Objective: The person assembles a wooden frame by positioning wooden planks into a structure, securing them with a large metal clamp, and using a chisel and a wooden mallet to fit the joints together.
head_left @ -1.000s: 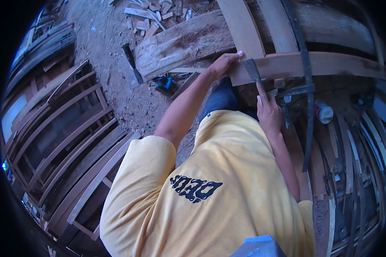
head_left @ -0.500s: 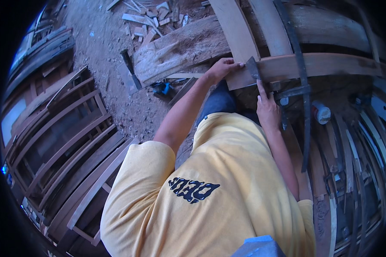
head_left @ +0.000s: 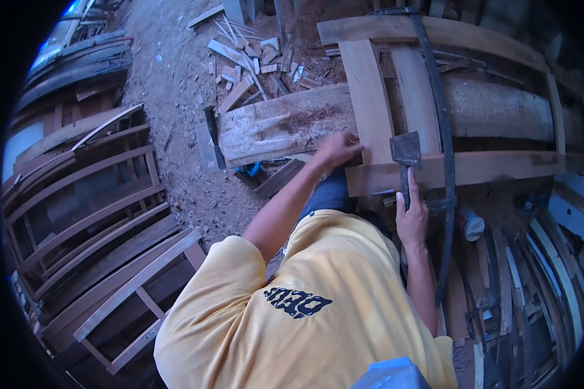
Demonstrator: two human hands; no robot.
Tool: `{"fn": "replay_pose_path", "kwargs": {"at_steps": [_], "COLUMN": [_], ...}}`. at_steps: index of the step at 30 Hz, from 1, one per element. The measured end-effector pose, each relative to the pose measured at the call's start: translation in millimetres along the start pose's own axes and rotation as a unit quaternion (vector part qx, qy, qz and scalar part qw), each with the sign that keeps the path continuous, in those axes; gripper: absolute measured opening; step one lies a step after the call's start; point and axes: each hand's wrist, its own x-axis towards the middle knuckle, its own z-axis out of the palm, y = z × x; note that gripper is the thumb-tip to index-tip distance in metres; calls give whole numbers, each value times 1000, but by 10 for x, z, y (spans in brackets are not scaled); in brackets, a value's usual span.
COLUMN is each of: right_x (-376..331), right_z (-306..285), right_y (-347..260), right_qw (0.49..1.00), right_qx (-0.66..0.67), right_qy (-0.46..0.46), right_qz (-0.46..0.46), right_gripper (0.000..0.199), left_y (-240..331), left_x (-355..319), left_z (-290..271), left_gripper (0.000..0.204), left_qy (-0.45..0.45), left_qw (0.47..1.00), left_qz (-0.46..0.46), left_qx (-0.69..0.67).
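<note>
Head view: right hand (head_left: 411,219) clenches a hatchet (head_left: 405,155) over the wooden frame (head_left: 499,170); left hand (head_left: 336,149) presses it; sawdust floor (head_left: 175,91).

— What lies where at the workbench?

— I see the wooden frame (head_left: 461,170) across the upper right, resting on a log (head_left: 285,126). My left hand (head_left: 336,148) sits on the frame's upright plank (head_left: 370,97), at the log's right end. My right hand (head_left: 412,217) grips a chisel (head_left: 406,155) whose blade lies on the frame's near rail.

— And around it?

— Offcuts (head_left: 253,58) lie behind the log; stacked frames (head_left: 91,214) stand along the left edge.
</note>
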Motion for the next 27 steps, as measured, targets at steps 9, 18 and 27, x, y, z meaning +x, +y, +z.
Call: {"fn": "replay_pose_path", "kwargs": {"at_steps": [9, 18, 27], "right_x": [1068, 2174, 3178], "right_z": [7, 81, 257], "right_y": [-335, -554, -642], "right_qw": [997, 997, 988], "right_qx": [-10, -58, -122], "right_qy": [46, 16, 28], "right_qz": [-58, -47, -89], "right_gripper": [62, 64, 69], "left_y": [401, 510, 579], "left_x": [1743, 1932, 1997], "left_z": [-1231, -1241, -1174], "left_gripper": [52, 49, 59], "left_qy": [94, 106, 136], "left_qw": [732, 777, 745], "left_qz": [-12, 14, -11], "left_qx": [-675, -620, -653]}}
